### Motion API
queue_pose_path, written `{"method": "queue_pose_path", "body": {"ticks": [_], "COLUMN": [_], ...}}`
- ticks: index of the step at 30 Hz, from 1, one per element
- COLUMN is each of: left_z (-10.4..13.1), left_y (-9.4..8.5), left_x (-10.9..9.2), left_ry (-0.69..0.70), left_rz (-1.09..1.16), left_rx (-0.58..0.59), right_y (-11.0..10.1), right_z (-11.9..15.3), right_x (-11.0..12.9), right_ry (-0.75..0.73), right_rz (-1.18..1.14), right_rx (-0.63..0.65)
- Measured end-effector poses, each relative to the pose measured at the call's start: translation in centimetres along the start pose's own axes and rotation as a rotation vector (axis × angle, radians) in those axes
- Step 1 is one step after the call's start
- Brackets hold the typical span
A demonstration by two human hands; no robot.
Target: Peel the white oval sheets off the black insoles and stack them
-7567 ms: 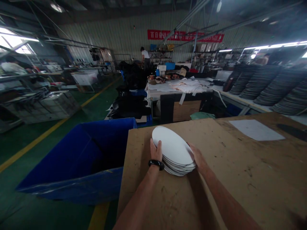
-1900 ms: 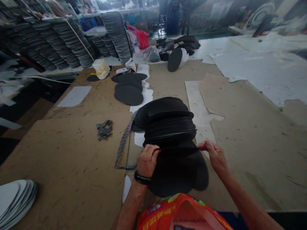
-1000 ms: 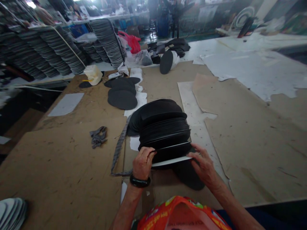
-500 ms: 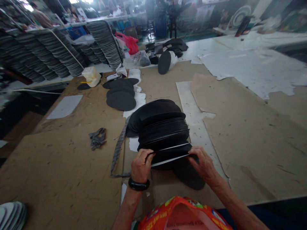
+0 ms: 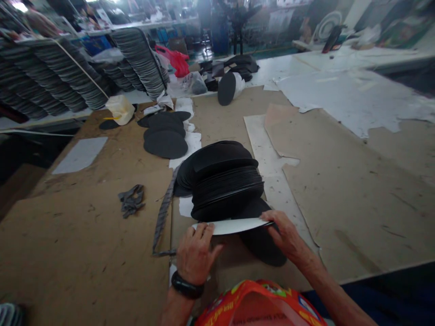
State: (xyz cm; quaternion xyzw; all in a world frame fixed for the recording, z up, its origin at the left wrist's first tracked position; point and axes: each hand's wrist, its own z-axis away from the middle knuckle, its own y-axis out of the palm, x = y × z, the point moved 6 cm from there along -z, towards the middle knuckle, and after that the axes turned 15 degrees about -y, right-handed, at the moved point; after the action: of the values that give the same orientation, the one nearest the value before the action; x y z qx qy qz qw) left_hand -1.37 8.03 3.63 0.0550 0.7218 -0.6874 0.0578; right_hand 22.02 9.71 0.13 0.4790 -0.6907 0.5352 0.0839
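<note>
Head view. Both hands work at the near edge of a brown board table (image 5: 84, 253). The left hand (image 5: 195, 256), with a black wristband (image 5: 186, 286), pinches the left end of a thin oval disc (image 5: 234, 225). The right hand (image 5: 288, 237) grips the disc's right end between thumb and fingers. The disc is held about level, its white face turned toward the camera, a dark edge showing at the right hand.

Just beyond the hands stands a slumped pile of black discs (image 5: 226, 181), fanned and leaning away. One more black disc (image 5: 263, 246) lies flat on the table under the right hand. Whether the held disc touches the pile's lowest layer is hard to tell; the gap is in shadow.

Handling, as a judgement: the disc looks light and fairly stiff, since it keeps its line between the two grips with only a slight bow. It is thin, so it would likely crease if bent hard. The face looks smooth and may slip; the two opposite ends, as held now, seem the sound place to hold it.

Left of the left hand: a grey strap (image 5: 163, 215) running toward the pile, and a crumpled grey rag (image 5: 131, 200) further out. Beyond the pile: flat black ovals (image 5: 165, 144) and a pale plastic jug (image 5: 119, 109). Far left, long leaning rows of stacked discs (image 5: 68, 74). Below the wrists, an orange printed bag (image 5: 254, 305).
</note>
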Motion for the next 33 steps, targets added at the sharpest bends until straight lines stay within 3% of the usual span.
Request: {"method": "queue_pose_path", "body": {"ticks": [3,6,10,12,14,19,23,33], "left_z": [-0.2,0.0,1.3,1.9,2.5,3.3,3.1,2.8], "left_y": [0.2,0.9,1.4,1.3,1.1,0.9,1.2,1.3], "left_x": [0.3,0.5,0.6,0.4,0.0,-0.8,-0.8,-0.4], "left_ry": [0.086,0.238,0.355,0.358,0.357,0.344,0.322,0.275], "left_rz": [0.015,0.22,0.406,0.418,0.418,0.408,0.392,0.351], "left_rx": [-0.016,0.055,0.123,0.118,0.123,0.133,0.122,0.119], "right_y": [0.4,0.5,0.0,-0.8,-1.0,1.9,2.5,2.4], "right_z": [1.1,2.7,4.8,5.6,5.8,5.0,4.9,5.4], "right_x": [1.6,2.8,0.7,-2.0,-4.1,-6.4,-7.0,-8.1], "right_ry": [-0.01,0.024,0.238,0.403,0.477,0.546,0.597,0.563], "right_rz": [-0.075,-0.156,-0.222,-0.067,0.139,0.455,0.459,0.381], "right_rx": [-0.074,-0.106,-0.013,-0.029,-0.004,0.278,0.299,0.364]}}
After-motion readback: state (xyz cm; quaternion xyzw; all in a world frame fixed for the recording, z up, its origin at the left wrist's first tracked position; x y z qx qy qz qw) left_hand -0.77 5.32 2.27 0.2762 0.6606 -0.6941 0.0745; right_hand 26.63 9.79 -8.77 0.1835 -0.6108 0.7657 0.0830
